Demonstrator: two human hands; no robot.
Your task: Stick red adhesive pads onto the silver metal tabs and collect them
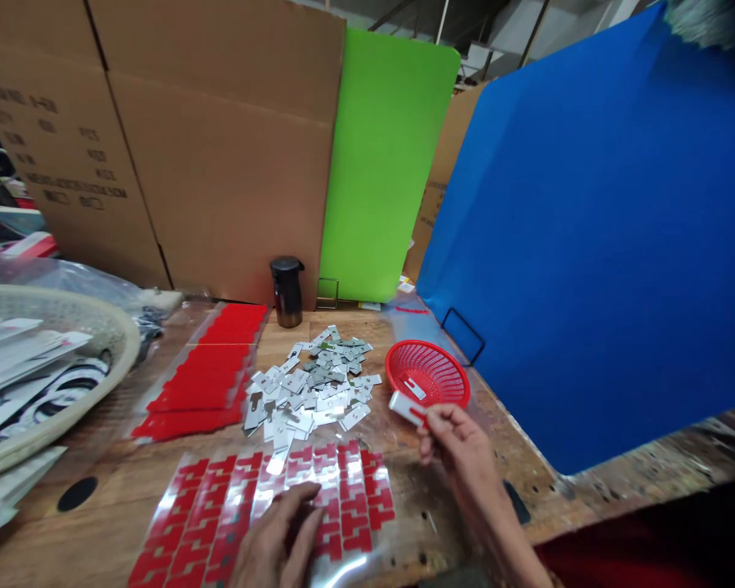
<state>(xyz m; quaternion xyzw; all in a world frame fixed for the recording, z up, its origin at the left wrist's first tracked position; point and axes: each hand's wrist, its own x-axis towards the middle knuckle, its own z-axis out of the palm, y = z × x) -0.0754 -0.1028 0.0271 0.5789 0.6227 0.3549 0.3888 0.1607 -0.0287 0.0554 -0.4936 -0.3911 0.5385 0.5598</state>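
My right hand [462,453] pinches a small silvery metal plate [407,408] with a red piece on its near end. It holds the plate just in front of a red plastic basket [429,367], in which a similar slotted plate [414,388] lies. My left hand [278,535] rests over a clear sheet of red stickers [187,510], thumb and forefinger apart and nothing visible between them; its other fingers are mostly hidden. Beyond the sheet is a loose heap of metal plates [318,388], one of which overlaps the sheet's far edge.
Stacked red sticker sheets [202,371] lie left of the heap. A large pale basket [126,339] holds flat white pieces at far left. A dark lidded cup [287,294] stands behind. Cardboard [220,147], a green panel [385,163] and a blue panel [588,229] wall the wooden table.
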